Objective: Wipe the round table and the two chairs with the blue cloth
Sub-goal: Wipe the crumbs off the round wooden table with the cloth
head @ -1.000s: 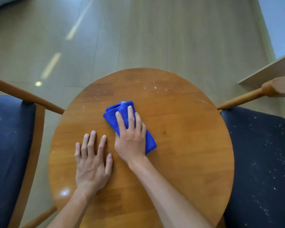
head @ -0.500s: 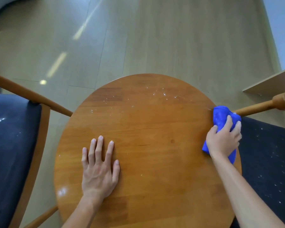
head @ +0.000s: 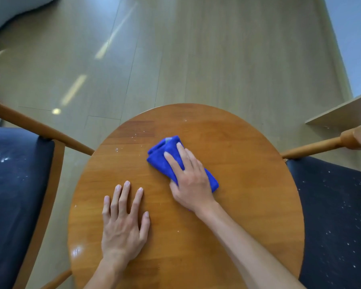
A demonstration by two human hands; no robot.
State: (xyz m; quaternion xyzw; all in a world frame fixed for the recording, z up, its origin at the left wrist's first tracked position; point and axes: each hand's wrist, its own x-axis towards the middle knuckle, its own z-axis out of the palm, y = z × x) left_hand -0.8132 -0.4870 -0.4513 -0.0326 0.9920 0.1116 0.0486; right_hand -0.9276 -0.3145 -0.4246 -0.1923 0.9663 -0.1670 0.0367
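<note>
We are pressing our right hand (head: 191, 180) flat on the folded blue cloth (head: 165, 155), which is lying on the round table (head: 248, 184) a little beyond its middle; the grip here is a flat palm with fingers spread over the cloth rather than curled around it. Our left hand (head: 123, 224) is resting open and flat on the table's near left part, holding nothing, just beside the right wrist. White specks are showing on the table's far left area (head: 133, 138), beyond the cloth. The left chair (head: 15, 184) is sitting just beside the table's left edge and the right chair (head: 338, 215) just beside its right edge; both dark seats are carrying white specks. Wooden floor (head: 217, 59) is lying beyond the table.
</note>
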